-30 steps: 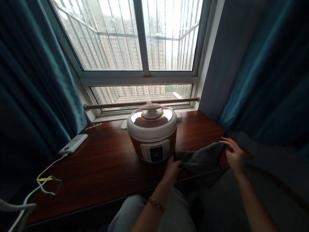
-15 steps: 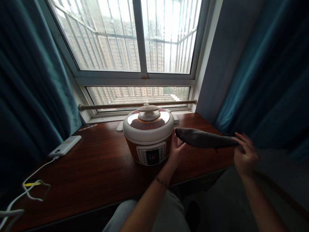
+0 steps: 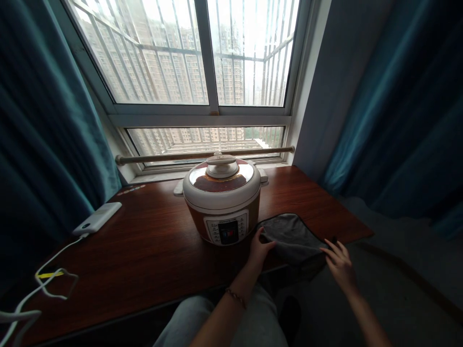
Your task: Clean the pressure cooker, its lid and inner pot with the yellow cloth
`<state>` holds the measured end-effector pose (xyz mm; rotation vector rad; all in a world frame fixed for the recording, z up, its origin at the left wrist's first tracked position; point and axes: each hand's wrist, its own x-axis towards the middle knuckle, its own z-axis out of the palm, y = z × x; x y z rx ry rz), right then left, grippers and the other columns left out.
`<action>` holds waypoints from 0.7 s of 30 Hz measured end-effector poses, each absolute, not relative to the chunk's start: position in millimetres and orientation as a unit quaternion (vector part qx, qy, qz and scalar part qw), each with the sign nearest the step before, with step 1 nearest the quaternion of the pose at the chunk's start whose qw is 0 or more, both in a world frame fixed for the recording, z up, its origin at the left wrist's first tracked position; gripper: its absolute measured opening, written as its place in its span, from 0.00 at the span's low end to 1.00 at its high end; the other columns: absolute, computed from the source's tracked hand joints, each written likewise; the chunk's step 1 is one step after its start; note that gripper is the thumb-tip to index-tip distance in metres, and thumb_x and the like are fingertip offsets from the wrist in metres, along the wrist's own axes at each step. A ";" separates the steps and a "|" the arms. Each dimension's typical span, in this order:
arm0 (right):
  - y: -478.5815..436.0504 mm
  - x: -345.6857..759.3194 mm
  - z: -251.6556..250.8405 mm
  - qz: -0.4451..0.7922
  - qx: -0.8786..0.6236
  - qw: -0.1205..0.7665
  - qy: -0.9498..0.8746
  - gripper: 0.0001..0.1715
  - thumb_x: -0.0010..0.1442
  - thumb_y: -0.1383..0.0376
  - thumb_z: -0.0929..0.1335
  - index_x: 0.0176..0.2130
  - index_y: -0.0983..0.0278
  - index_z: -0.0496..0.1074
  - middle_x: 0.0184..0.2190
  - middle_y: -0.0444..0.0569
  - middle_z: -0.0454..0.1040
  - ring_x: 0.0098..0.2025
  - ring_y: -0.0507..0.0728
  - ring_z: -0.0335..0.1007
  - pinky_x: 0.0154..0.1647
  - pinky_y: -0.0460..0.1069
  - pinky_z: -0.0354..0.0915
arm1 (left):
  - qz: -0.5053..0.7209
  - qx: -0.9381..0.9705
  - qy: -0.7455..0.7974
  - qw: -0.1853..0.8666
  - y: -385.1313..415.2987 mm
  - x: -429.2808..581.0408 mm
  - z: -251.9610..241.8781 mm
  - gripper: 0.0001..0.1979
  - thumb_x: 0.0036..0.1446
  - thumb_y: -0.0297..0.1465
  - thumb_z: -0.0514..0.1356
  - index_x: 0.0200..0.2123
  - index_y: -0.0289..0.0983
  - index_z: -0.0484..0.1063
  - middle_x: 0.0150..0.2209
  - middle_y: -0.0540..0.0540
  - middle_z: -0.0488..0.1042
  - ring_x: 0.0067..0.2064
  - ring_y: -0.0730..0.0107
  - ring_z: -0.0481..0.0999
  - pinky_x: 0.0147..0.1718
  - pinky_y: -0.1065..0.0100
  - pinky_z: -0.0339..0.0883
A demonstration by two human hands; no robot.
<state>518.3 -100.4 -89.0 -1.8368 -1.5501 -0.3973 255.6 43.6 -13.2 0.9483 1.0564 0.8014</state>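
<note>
A dark grey cloth (image 3: pixel 291 233) lies spread on the wooden table (image 3: pixel 152 246), just right of a white and brown electric cooker (image 3: pixel 221 197) with its lid on. My left hand (image 3: pixel 261 248) pinches the cloth's near left corner, close to the cooker's base. My right hand (image 3: pixel 339 264) grips the cloth's near right corner at the table's front edge, fingers curled on the fabric.
A white power bank (image 3: pixel 97 218) with a white cable (image 3: pixel 43 274) lies at the table's left. A wooden rod (image 3: pixel 202 154) runs along the window behind the cooker. Teal curtains (image 3: pixel 43 135) hang on both sides. My knees show below the table edge.
The cloth was lifted and stretched in the air between both hands half a second ago; now it is laid flat on the table, both hands lowered to its near corners.
</note>
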 end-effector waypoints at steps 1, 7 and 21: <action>-102.1 519.7 -87.3 -0.158 -0.707 0.341 -0.600 0.15 0.57 0.63 0.61 0.40 0.56 0.74 0.50 0.46 0.70 0.57 0.66 0.54 0.52 0.64 0.61 | 0.383 0.468 0.472 0.642 39.0 254.7 -8.4 0.36 0.39 0.20 0.63 0.55 0.38 0.61 0.49 0.38 0.66 0.45 0.61 0.71 0.42 0.65 0.66; -109.1 525.1 -88.1 -0.187 -0.703 0.309 -0.612 0.15 0.58 0.61 0.61 0.39 0.59 0.74 0.51 0.47 0.69 0.58 0.65 0.51 0.53 0.63 0.59 | 0.287 0.851 0.376 0.227 -8.0 262.2 1.6 0.28 0.44 0.25 0.62 0.52 0.41 0.66 0.59 0.41 0.57 0.61 0.52 0.52 0.57 0.52 0.50; -119.4 534.0 -88.3 -0.209 -0.729 0.303 -0.577 0.16 0.59 0.60 0.60 0.38 0.61 0.74 0.46 0.48 0.72 0.55 0.64 0.55 0.54 0.60 0.59 | 0.198 0.901 0.343 0.176 0.6 273.7 -17.2 0.21 0.45 0.22 0.57 0.46 0.34 0.66 0.42 0.42 0.71 0.44 0.60 0.70 0.42 0.62 0.66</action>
